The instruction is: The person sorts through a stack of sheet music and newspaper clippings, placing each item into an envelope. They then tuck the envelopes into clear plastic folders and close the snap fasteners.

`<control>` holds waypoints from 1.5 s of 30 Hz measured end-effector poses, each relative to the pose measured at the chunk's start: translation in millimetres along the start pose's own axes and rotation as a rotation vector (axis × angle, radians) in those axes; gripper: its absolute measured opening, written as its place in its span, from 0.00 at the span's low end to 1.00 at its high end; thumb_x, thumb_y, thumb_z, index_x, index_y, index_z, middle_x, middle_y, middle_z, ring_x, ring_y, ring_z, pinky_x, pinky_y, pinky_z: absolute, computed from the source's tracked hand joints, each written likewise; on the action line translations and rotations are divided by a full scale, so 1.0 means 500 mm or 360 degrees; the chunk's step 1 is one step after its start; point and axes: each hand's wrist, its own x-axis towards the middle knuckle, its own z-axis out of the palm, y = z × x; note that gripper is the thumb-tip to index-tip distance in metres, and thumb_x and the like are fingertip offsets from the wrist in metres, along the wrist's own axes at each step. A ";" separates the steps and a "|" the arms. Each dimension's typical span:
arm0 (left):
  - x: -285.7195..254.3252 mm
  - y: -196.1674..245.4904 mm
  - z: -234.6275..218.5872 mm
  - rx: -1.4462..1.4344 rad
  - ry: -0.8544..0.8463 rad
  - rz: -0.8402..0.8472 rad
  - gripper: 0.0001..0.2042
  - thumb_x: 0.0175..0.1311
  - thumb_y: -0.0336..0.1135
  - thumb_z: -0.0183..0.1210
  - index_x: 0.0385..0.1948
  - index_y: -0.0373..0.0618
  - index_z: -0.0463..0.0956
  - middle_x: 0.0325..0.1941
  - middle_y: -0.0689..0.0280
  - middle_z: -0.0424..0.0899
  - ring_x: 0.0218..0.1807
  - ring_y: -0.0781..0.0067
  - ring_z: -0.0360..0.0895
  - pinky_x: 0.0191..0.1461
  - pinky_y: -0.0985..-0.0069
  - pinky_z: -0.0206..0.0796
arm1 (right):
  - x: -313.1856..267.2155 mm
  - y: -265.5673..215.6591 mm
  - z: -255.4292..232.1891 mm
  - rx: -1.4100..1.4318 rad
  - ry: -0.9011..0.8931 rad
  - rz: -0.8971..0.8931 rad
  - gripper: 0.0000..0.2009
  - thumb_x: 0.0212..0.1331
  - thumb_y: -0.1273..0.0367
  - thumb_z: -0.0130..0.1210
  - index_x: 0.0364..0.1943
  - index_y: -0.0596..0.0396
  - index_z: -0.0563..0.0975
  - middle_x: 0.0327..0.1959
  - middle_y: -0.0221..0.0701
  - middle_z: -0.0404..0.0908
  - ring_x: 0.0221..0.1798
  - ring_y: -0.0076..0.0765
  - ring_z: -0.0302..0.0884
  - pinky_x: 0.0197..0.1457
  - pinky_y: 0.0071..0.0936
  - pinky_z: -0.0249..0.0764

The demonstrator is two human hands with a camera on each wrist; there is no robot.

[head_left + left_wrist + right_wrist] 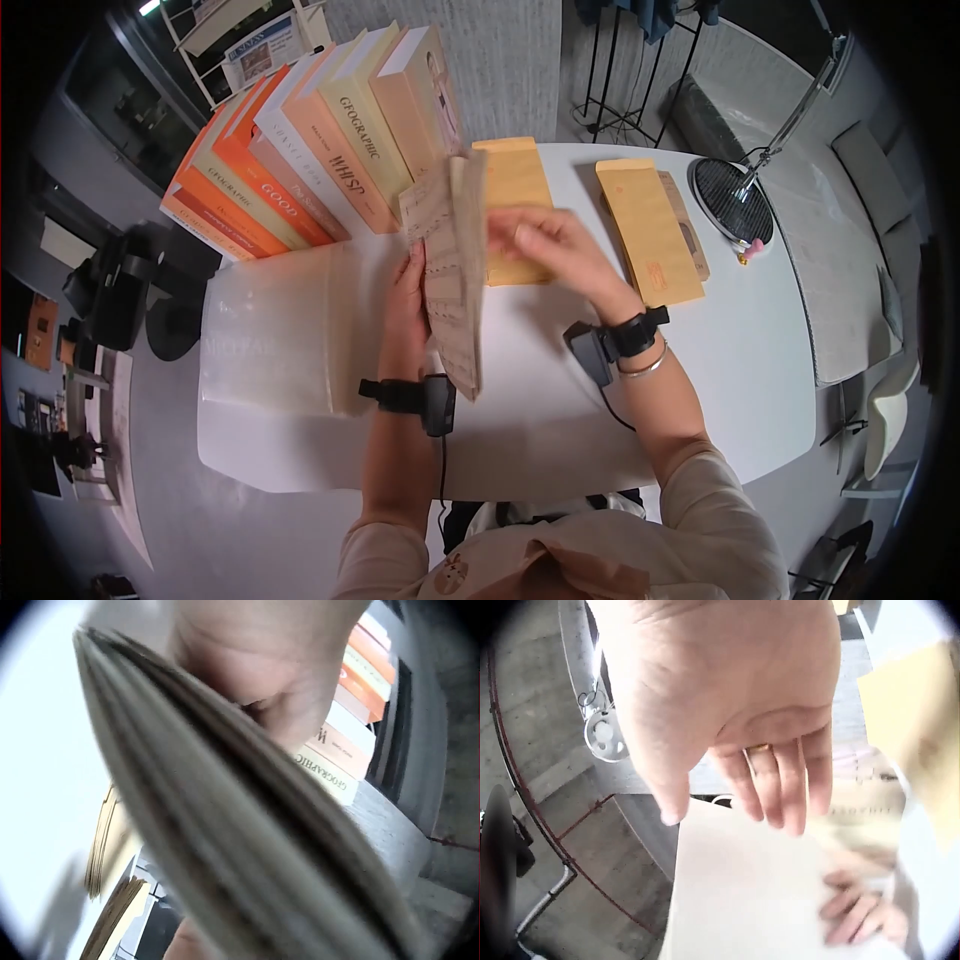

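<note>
My left hand (405,300) grips a stack of brown printed paper (455,290) by its left side, holding it upright over the white table. Many thin layers show along the stack's edge (180,780) in the left wrist view. The left fingers (859,911) lie against the stack's side in the right wrist view. My right hand (550,245) is at the right of the stack's upper part and holds nothing. In the right wrist view its fingers (784,780) are extended, thumb apart, over the stack's pale face (742,885).
A row of books (300,150) stands at the back left. In front of it lies a translucent sleeve (265,330). Yellow envelopes lie in two piles, one behind the stack (515,175) and one farther right (650,230). A lamp base (735,195) sits at the right.
</note>
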 end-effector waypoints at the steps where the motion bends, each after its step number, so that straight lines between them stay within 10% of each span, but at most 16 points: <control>1: -0.008 0.012 0.005 0.0117 0.0016 0.0056 0.17 0.70 0.44 0.50 0.48 0.39 0.73 0.42 0.64 0.80 0.41 0.77 0.78 0.43 0.81 0.71 | -0.002 0.008 -0.020 -0.0330 0.0147 0.0079 0.29 0.57 0.57 0.59 0.60 0.59 0.69 0.50 0.40 0.79 0.52 0.37 0.76 0.57 0.30 0.71; 3: -0.012 0.032 -0.009 0.0299 0.0028 0.0064 0.18 0.70 0.43 0.51 0.49 0.35 0.72 0.43 0.62 0.81 0.42 0.77 0.78 0.44 0.81 0.70 | -0.007 0.027 -0.063 -0.0998 0.0464 0.0220 0.30 0.56 0.56 0.60 0.60 0.58 0.68 0.55 0.44 0.75 0.57 0.44 0.73 0.60 0.32 0.69; 11: -0.045 0.077 -0.160 0.0928 0.0342 0.0102 0.19 0.67 0.42 0.54 0.47 0.32 0.75 0.41 0.62 0.82 0.42 0.77 0.76 0.47 0.80 0.68 | -0.035 0.104 -0.057 -0.1957 -0.0046 0.0337 0.41 0.40 0.55 0.65 0.63 0.57 0.65 0.69 0.51 0.56 0.73 0.52 0.49 0.72 0.36 0.52; 17: -0.084 0.044 -0.137 0.1214 0.0183 0.0201 0.18 0.68 0.41 0.53 0.47 0.33 0.75 0.41 0.64 0.81 0.42 0.79 0.74 0.49 0.78 0.66 | -0.041 0.089 -0.085 -0.1432 -0.0016 0.0108 0.34 0.55 0.52 0.58 0.61 0.60 0.68 0.64 0.50 0.64 0.68 0.47 0.60 0.69 0.33 0.57; 23: -0.088 -0.014 -0.007 0.0904 0.0051 0.0341 0.17 0.69 0.41 0.52 0.45 0.32 0.74 0.40 0.64 0.81 0.41 0.79 0.73 0.47 0.78 0.66 | -0.127 -0.001 -0.097 -0.0627 0.0390 0.0743 0.30 0.66 0.51 0.48 0.59 0.65 0.67 0.57 0.38 0.73 0.57 0.32 0.72 0.62 0.30 0.66; 26: -0.087 -0.060 0.054 0.1000 -0.0053 0.0291 0.18 0.69 0.42 0.52 0.44 0.32 0.73 0.40 0.64 0.81 0.40 0.79 0.72 0.48 0.78 0.66 | -0.204 -0.003 -0.037 0.0153 0.0564 0.0583 0.31 0.64 0.51 0.50 0.58 0.67 0.68 0.41 0.36 0.80 0.45 0.26 0.76 0.50 0.19 0.70; 30: -0.105 -0.111 0.130 0.0966 -0.0394 0.0181 0.21 0.70 0.47 0.50 0.48 0.33 0.71 0.45 0.61 0.80 0.45 0.77 0.73 0.52 0.76 0.65 | -0.265 0.004 -0.019 0.0452 0.0826 0.0347 0.22 0.61 0.67 0.56 0.56 0.65 0.68 0.51 0.38 0.77 0.50 0.28 0.77 0.53 0.24 0.74; 37: 0.034 -0.042 0.081 0.1703 -0.0374 0.0357 0.37 0.62 0.55 0.54 0.61 0.29 0.59 0.57 0.43 0.72 0.61 0.49 0.70 0.59 0.66 0.65 | -0.313 -0.011 -0.100 0.0536 0.1007 0.0257 0.19 0.59 0.73 0.55 0.54 0.65 0.69 0.50 0.41 0.78 0.48 0.33 0.79 0.53 0.27 0.75; 40: 0.125 -0.052 0.060 0.2314 0.0172 0.0292 0.39 0.56 0.57 0.58 0.58 0.27 0.63 0.52 0.42 0.75 0.57 0.47 0.73 0.56 0.67 0.68 | -0.312 0.010 -0.099 0.0527 0.0945 0.0295 0.19 0.59 0.73 0.55 0.54 0.66 0.70 0.49 0.41 0.79 0.48 0.33 0.79 0.53 0.27 0.74; 45: 0.196 -0.052 0.110 0.2515 0.0008 0.0188 0.46 0.48 0.62 0.62 0.56 0.23 0.63 0.58 0.41 0.70 0.60 0.50 0.70 0.60 0.68 0.64 | -0.303 0.024 -0.077 0.0380 0.0830 0.0476 0.18 0.59 0.73 0.56 0.53 0.66 0.70 0.48 0.39 0.79 0.47 0.30 0.78 0.53 0.25 0.73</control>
